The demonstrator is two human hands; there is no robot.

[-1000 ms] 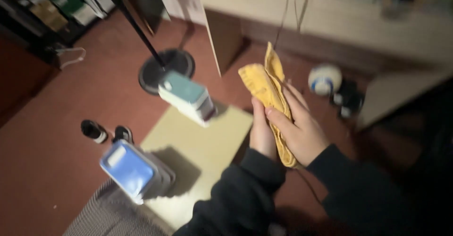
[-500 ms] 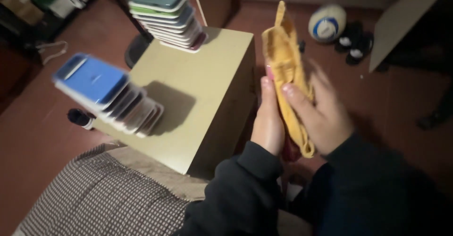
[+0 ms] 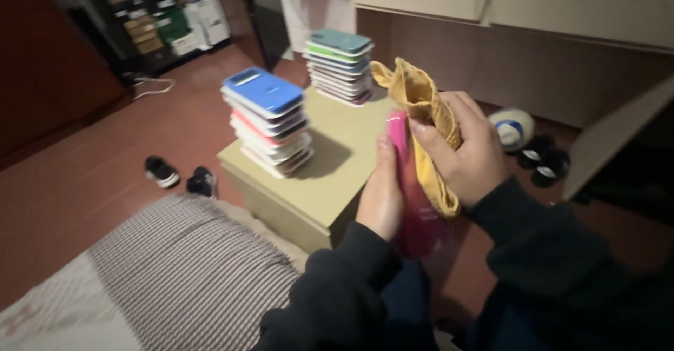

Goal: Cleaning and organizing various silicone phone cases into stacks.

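Note:
My left hand (image 3: 381,193) holds a bright pink phone case (image 3: 415,203) upright by its edge. My right hand (image 3: 467,154) grips a yellow cloth (image 3: 421,109) and presses it against the case's face. Both hands are just right of a low beige cabinet (image 3: 330,182). On its top stand two stacks of phone cases: a near stack (image 3: 269,121) topped with a blue one and a far stack (image 3: 340,65) topped with a teal one.
A checked cushion or blanket (image 3: 189,281) lies at the lower left. A pair of small dark shoes (image 3: 175,175) sits on the red floor. A ball (image 3: 512,128) and dark shoes (image 3: 544,161) lie under white drawers (image 3: 533,3). Shelves with boxes (image 3: 158,17) stand at the back left.
The view has swung and steadied, bringing both stacks to the centre. The pink case between my hands now shows clearly, and the cloth has shifted down over its upper part.

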